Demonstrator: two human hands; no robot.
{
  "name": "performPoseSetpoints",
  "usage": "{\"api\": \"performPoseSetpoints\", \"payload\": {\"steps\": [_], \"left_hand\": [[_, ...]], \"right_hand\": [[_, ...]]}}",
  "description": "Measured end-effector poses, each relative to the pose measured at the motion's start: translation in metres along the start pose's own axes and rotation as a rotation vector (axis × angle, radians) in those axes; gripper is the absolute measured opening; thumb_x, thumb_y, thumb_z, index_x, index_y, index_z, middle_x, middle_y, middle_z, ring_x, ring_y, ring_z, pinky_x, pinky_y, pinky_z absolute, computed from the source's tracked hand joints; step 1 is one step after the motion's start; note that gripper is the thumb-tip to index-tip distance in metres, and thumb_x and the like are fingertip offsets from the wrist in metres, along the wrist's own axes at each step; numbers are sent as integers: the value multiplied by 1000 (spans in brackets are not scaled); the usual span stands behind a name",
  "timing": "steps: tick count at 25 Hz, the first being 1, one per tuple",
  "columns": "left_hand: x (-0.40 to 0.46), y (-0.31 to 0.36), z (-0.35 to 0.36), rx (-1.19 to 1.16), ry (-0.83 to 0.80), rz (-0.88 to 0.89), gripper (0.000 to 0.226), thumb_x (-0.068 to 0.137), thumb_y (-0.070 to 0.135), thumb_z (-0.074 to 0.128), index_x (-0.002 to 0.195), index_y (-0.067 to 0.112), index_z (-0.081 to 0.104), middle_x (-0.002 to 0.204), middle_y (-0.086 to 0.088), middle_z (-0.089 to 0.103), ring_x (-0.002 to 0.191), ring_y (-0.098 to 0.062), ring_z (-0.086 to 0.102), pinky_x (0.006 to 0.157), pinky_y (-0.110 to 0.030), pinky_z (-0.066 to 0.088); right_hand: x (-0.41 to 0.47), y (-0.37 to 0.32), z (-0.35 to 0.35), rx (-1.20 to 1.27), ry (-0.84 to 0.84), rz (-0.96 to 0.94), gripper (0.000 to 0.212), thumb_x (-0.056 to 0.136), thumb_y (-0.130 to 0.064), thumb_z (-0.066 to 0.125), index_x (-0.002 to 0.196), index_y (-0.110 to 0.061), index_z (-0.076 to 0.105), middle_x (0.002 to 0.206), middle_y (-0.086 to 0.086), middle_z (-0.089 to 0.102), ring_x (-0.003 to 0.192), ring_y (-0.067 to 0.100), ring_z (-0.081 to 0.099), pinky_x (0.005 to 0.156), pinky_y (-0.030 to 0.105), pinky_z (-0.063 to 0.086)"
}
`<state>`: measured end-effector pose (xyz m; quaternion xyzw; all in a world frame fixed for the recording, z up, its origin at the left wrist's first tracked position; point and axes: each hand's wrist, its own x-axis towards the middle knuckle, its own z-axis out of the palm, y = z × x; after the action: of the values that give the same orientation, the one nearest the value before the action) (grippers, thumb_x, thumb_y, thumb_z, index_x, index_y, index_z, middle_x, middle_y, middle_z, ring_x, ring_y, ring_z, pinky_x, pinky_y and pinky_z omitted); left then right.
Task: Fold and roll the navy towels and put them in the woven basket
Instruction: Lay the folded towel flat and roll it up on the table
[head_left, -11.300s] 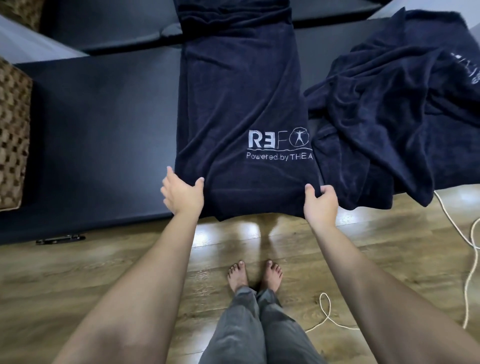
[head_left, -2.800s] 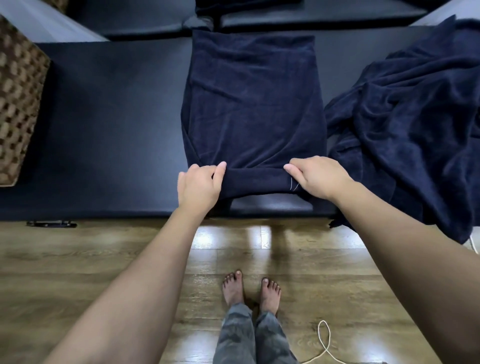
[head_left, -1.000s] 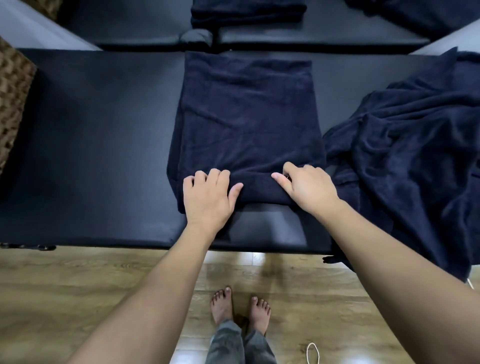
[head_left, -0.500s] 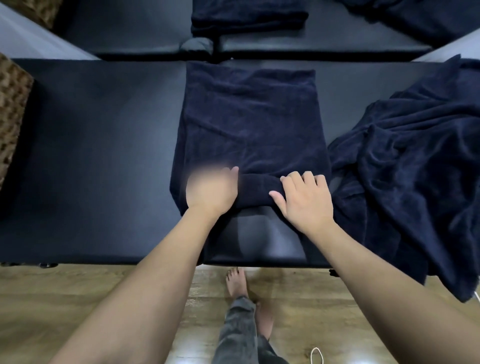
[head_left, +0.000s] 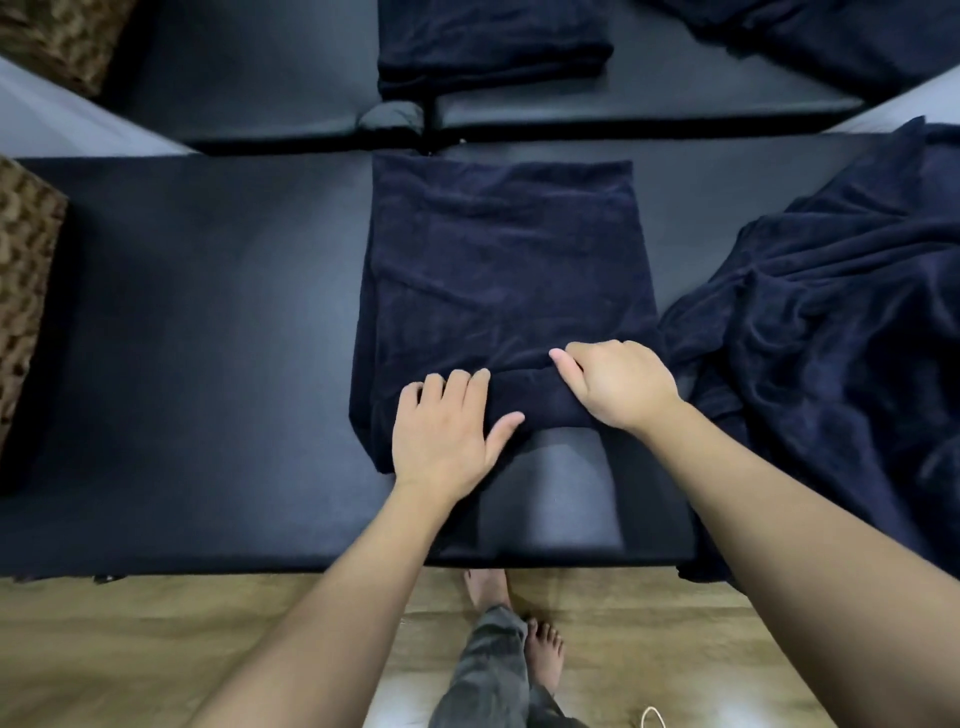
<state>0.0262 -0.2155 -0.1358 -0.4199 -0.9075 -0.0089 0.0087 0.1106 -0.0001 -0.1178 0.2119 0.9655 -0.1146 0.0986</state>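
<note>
Left hand (head_left: 447, 431) presses flat on the navy towel (head_left: 506, 270); right hand (head_left: 618, 384) grips its roll.

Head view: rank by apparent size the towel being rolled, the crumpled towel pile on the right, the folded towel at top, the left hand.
1. towel being rolled and crumpled towel pile: look alike; the pile is cut off by the frame edge, so unranked.
2. folded towel, farther away and partly cropped.
3. left hand, smallest.
</note>
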Motion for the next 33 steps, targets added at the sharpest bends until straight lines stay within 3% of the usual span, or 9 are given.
{"api": "performPoseSetpoints", "payload": {"steps": [4, 6, 9, 12, 15, 20, 24, 28, 33], "left_hand": [[43, -14, -18, 28, -143, 91, 67, 100, 64, 11, 88, 19, 59, 83, -2, 66, 76, -29, 59, 68, -39, 38], [62, -18, -24, -7, -231, 128, 61, 101, 62, 11, 85, 22, 54, 87, -2, 69, 82, -29, 63, 67, -38, 35], [87, -21, -28, -110, -384, 82, 64, 104, 60, 14, 96, 24, 67, 100, -5, 71, 95, -34, 65, 74, -39, 37], [89, -21, -31, -135, -421, 65, 64, 105, 58, 14, 96, 25, 69, 98, -4, 71, 95, -33, 65, 75, -39, 40], [65, -21, -27, -116, -203, 59, 60, 103, 56, 16, 96, 21, 63, 93, 1, 67, 87, -28, 64, 73, -40, 41], [26, 8, -11, -5, -72, -15, 68, 98, 63, 32, 136, 11, 56, 125, -5, 61, 111, -29, 57, 103, -51, 38], [65, -3, -14, 57, -56, 36, 61, 99, 65, 28, 101, 16, 63, 92, -5, 67, 81, -30, 60, 79, -45, 42], [115, -10, -27, 25, -271, 140, 56, 102, 59, 13, 88, 23, 53, 94, -6, 72, 88, -31, 66, 75, -41, 35], [144, -14, -30, -80, -416, 78, 62, 105, 57, 11, 83, 26, 61, 94, -4, 72, 90, -32, 66, 73, -39, 37]], "right_hand": [[-37, 2, 25, -93, 389, -51, 39, 99, -42, 43, 101, -11, 65, 99, 8, 62, 83, 33, 55, 74, 44, 42], [-49, -1, 34, -181, 407, -66, 48, 98, -44, 48, 123, -6, 63, 116, 12, 61, 97, 36, 56, 86, 48, 43], [-50, -7, 39, -250, 375, -39, 69, 97, -58, 46, 139, -3, 53, 124, 14, 60, 108, 40, 57, 99, 54, 39], [-33, -2, 33, -295, 360, -43, 70, 100, -64, 35, 130, -5, 59, 105, 11, 64, 88, 36, 57, 84, 49, 42], [-15, 2, 21, -327, 314, -71, 70, 104, -62, 20, 104, -10, 66, 82, 7, 62, 73, 32, 53, 72, 45, 38], [12, 1, -3, -226, 87, -46, 63, 100, -63, 12, 84, -18, 53, 77, 2, 67, 72, 30, 61, 71, 41, 35], [28, 6, -20, 43, -120, 72, 58, 102, -63, 19, 93, -20, 57, 86, 1, 65, 79, 32, 57, 73, 40, 35], [11, -6, -4, -262, 263, 30, 41, 103, -45, 35, 105, -14, 63, 100, 9, 62, 84, 35, 54, 74, 46, 40], [14, -11, 13, -246, 327, 101, 43, 103, -43, 36, 110, -12, 65, 91, 8, 64, 78, 34, 54, 75, 46, 38]]}}
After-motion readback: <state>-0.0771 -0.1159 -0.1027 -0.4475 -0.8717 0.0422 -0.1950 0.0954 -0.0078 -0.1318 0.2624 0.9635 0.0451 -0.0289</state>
